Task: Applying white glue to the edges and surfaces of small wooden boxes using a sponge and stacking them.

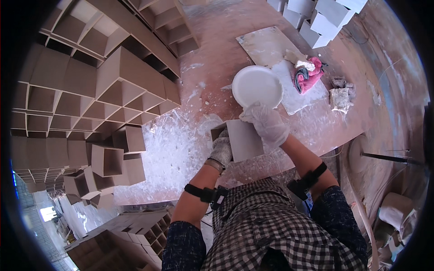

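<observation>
A small open box (246,143) with a pale, whitish side is held over the front of the table. My left hand (220,151), in a knit work glove, reaches into its open left end and grips the wall. At the box's far right edge is my right hand (267,125), in a thin, whitish translucent glove. Its fingers are bent closed around an off-white lump too hidden to name. Just beyond that hand stands a round white tub (235,90) with smooth white matter inside.
Plain brown boxes (107,161) are stacked high along the left. White-coated boxes (314,34) stand at the far right. A stained board (262,45) lies behind the tub, with a pink cloth (312,79) nearby. A crusted whitish block (340,99) sits farther right. White smears cover the reddish table (169,158).
</observation>
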A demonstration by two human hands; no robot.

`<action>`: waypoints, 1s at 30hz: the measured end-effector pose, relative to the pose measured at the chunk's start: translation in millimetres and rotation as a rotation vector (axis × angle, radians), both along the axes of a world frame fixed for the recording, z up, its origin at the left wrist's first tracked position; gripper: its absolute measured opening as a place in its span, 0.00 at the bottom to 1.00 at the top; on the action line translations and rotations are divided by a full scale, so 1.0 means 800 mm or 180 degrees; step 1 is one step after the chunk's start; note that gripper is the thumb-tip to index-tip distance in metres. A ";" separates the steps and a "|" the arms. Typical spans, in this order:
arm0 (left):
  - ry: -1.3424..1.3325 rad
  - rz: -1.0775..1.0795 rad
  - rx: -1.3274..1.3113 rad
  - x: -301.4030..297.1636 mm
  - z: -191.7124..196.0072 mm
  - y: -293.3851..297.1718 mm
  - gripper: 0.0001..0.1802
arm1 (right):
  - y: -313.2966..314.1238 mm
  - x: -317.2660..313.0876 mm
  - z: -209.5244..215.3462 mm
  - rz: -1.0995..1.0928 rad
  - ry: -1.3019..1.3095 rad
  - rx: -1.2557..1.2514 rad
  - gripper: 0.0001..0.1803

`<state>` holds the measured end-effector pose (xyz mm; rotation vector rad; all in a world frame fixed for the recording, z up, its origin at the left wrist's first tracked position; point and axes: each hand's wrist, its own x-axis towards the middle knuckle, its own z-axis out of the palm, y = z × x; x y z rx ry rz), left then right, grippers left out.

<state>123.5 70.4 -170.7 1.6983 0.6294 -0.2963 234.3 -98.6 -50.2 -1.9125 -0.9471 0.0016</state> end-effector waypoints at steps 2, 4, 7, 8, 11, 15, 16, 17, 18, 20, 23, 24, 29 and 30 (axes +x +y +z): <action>-0.0429 -0.0243 0.0330 -0.006 -0.012 0.000 0.23 | -0.006 -0.006 -0.017 0.0023 0.0095 0.0062 0.08; -0.0832 -0.0443 0.0650 -0.011 -0.012 0.003 0.23 | -0.013 -0.031 -0.016 0.0027 0.0464 -0.0642 0.05; -0.0328 -0.0093 0.0012 -0.008 -0.009 0.005 0.24 | -0.052 -0.098 -0.016 0.0174 0.0020 -0.0624 0.06; -0.0533 -0.0251 0.0220 -0.014 -0.022 0.010 0.24 | -0.068 -0.117 -0.022 0.0267 -0.0135 -0.0690 0.06; -0.0502 -0.0799 0.0943 -0.011 -0.005 0.013 0.24 | -0.114 -0.149 -0.035 0.0946 0.0078 -0.0774 0.06; -0.0421 -0.0370 -0.0268 -0.011 -0.026 0.045 0.23 | -0.114 -0.132 -0.022 0.0398 0.1023 0.0812 0.06; -0.0432 -0.0376 -0.0263 -0.006 -0.017 0.041 0.23 | -0.110 -0.117 -0.021 0.0092 0.0968 0.0567 0.07; -0.0382 -0.0697 0.0166 -0.001 -0.007 0.037 0.23 | -0.104 -0.098 -0.017 -0.0208 0.0907 0.0325 0.08; -0.0344 -0.0987 0.0606 0.003 0.004 0.034 0.23 | -0.090 -0.069 0.018 0.0185 0.0155 0.0042 0.06; -0.0224 -0.0441 0.0237 -0.001 -0.008 0.046 0.23 | -0.038 -0.051 0.060 0.0223 0.0077 0.0087 0.07; -0.0555 0.0063 -0.0536 0.006 0.007 0.033 0.24 | 0.008 -0.027 0.068 0.0378 -0.0852 -0.0025 0.08; -0.0933 0.0203 -0.0835 0.005 0.016 0.035 0.25 | 0.027 -0.018 0.068 0.0672 -0.1658 -0.0096 0.09; -0.1872 -0.1416 0.2258 -0.006 0.096 0.051 0.24 | 0.021 -0.080 0.069 0.0962 -0.0742 -0.0955 0.10; -0.1363 -0.1182 0.2118 -0.005 0.103 0.054 0.25 | 0.010 -0.100 0.075 0.1246 -0.0611 -0.1465 0.11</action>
